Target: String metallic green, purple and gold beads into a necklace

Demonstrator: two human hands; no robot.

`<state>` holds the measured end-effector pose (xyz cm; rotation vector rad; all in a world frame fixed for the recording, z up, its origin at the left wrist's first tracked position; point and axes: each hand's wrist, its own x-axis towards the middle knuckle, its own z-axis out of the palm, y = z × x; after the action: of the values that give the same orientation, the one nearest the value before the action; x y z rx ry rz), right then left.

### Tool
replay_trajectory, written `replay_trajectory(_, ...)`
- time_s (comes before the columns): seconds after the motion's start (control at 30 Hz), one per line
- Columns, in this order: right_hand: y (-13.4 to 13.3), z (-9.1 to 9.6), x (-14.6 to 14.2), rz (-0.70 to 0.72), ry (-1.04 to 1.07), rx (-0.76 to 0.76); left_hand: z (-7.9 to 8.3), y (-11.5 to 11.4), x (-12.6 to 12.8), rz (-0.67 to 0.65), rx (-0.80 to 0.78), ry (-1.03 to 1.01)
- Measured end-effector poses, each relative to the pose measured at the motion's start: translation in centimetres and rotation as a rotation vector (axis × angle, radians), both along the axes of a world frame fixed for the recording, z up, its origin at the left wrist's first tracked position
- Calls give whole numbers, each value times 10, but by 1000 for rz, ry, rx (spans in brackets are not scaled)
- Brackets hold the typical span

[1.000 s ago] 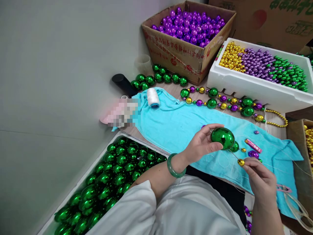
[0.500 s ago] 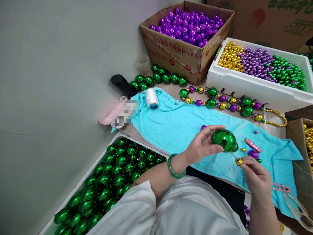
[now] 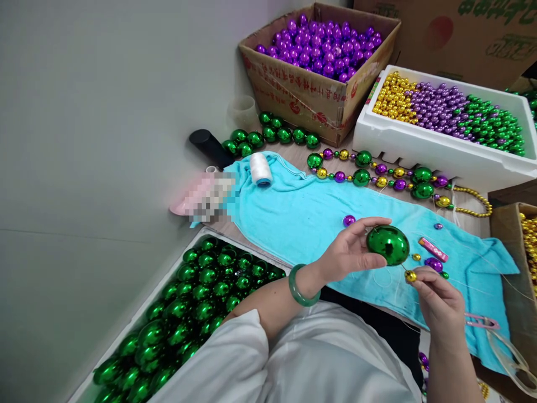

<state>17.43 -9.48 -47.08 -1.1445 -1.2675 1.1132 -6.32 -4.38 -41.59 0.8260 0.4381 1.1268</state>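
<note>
Green bead (image 3: 388,245) in left grip (image 3: 342,253), red Chinese characters (image 3: 304,85) on carton (image 3: 310,102).

Soft, moderate indoor light on my feed, with the hands clear and the left side hazy.

Glints along the upper surfaces of the large green bead (image 3: 388,244) and the purple balls (image 3: 323,47) tell me light falls from above; a dark reflection marks the bead's front. I lose the gaps between the green balls (image 3: 205,277) to near-black, while the foam box (image 3: 436,148) reads bright. The grey surface (image 3: 84,168) looks flat and smeared, the cup (image 3: 243,109) is hazy, coarse mosaic blocks (image 3: 212,196) mask one patch, and wide-angle distortion stretches the lower-left corner.
</note>
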Motion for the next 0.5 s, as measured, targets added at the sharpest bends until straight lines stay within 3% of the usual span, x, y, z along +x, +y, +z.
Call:
replay_trajectory(0.1, 1, 2, -7, -14, 42, -48, -2, -2, 4, -100, 52, 180)
replay_trajectory(0.17, 3, 3, -14, -61, 74, -102, -3, -2, 5, -101, 125, 344)
replay_trajectory(0.33, 12, 6, -26, -159, 122, -220, -5, 10, 2, 170, 220, 513)
replay_trajectory(0.5, 19, 3, -27, -94, 16, -323, -16, 19, 4, 270, 153, 578)
